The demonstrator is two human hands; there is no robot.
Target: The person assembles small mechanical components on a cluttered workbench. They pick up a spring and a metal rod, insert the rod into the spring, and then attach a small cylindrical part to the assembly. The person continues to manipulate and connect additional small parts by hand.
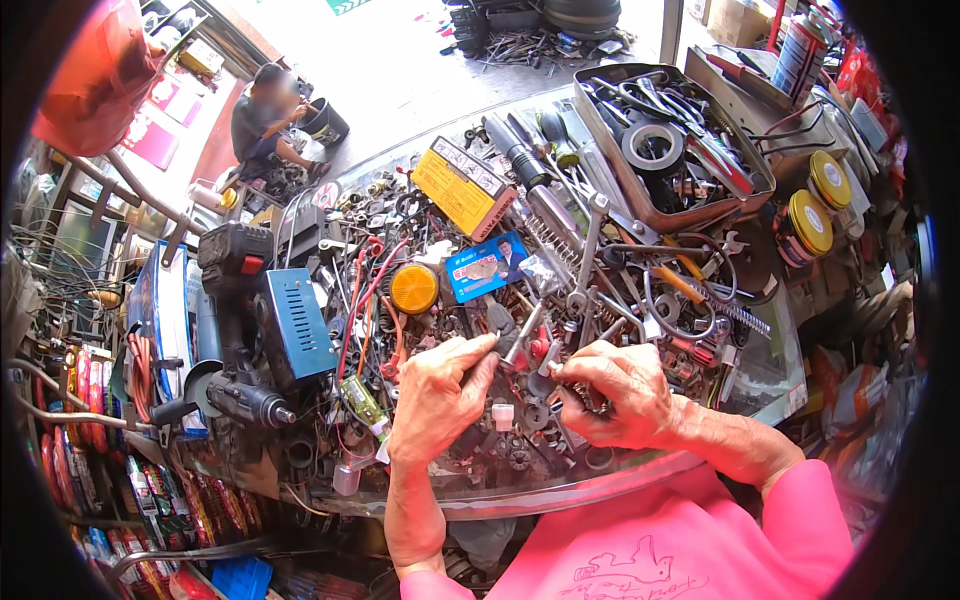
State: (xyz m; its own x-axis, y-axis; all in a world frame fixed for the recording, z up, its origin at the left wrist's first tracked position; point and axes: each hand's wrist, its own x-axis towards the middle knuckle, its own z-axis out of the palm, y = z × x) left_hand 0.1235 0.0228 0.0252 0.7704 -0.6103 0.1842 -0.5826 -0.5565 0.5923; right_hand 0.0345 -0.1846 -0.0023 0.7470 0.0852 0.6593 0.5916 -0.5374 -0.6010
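at the left hand (438, 388) a metal bolt (526, 334) is seen over the cluttered workbench (470, 503), whether pinched cannot be told, while a small piece (556, 369), pinched by the right hand (628, 393), is best kept steady.

Script lettering (660, 583) on pink shirt (640, 535); characters (474, 268) on blue card (490, 270); dark print (495, 216) on yellow box (460, 188).

Left of the left hand (438, 395), a blue box (302, 322) obstructs.
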